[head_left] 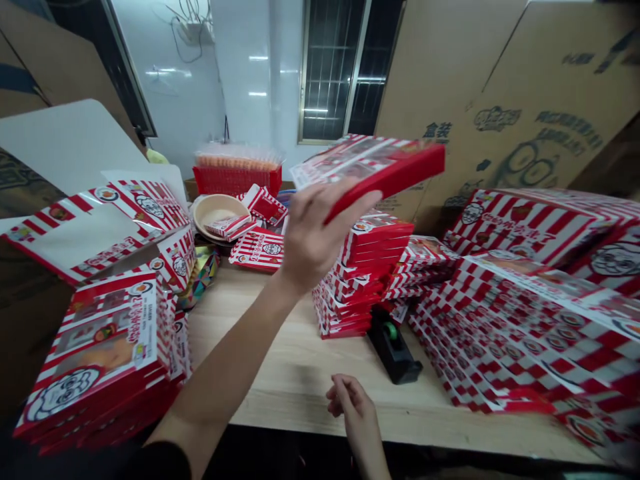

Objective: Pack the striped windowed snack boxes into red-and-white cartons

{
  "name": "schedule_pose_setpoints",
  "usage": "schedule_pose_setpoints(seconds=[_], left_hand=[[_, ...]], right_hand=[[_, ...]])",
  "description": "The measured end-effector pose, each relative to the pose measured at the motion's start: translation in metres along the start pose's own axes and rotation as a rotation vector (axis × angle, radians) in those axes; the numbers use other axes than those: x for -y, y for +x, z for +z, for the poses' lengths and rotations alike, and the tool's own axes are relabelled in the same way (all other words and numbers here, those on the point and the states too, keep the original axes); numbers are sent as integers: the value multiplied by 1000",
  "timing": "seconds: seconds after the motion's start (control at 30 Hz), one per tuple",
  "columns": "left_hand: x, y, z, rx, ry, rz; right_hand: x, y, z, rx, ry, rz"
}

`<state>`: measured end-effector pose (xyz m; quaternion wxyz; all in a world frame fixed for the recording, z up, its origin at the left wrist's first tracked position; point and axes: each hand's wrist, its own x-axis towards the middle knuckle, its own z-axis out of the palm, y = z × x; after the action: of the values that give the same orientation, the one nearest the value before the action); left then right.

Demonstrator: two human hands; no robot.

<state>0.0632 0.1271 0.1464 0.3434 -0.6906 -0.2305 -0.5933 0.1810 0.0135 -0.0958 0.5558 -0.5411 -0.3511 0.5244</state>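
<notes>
My left hand (320, 230) is closed on a flat red-and-white striped box (395, 175), held tilted in the air at the centre. Just beneath it, a stack of similar boxes (350, 293) stands on the table, slightly uneven in its layers. My right hand (356, 410) hovers near the table's front edge, with loosely curled fingers a little apart and nothing visible in them. A black tape dispenser (395, 350) with a green core sits beyond my right hand, beside the stack.
Large striped box piles (525, 333) fill the right side of the wooden table (280, 360). At left, more windowed boxes (100, 333) lie below an open display carton (95, 213). A beige bowl (203, 210) and a red basket (237, 180) are at the back; cardboard cartons (450, 80) stand behind.
</notes>
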Motion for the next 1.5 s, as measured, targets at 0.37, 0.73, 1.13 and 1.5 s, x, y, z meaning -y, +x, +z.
schedule_pose_setpoints(seconds=[0.37,0.73,1.13,1.5], left_hand=[[-15,-31,83,514,-350,-95],[-1,-55,-20,455,-329,-400],[89,-169,-281,1136,825,-996],[81,-196,-310,1275,682,-773]], right_hand=[[-26,-14,5,271,-112,62],[-28,-4,23,360,-130,108],[-67,-39,168,721,45,716],[-48,12,260,708,-140,700]])
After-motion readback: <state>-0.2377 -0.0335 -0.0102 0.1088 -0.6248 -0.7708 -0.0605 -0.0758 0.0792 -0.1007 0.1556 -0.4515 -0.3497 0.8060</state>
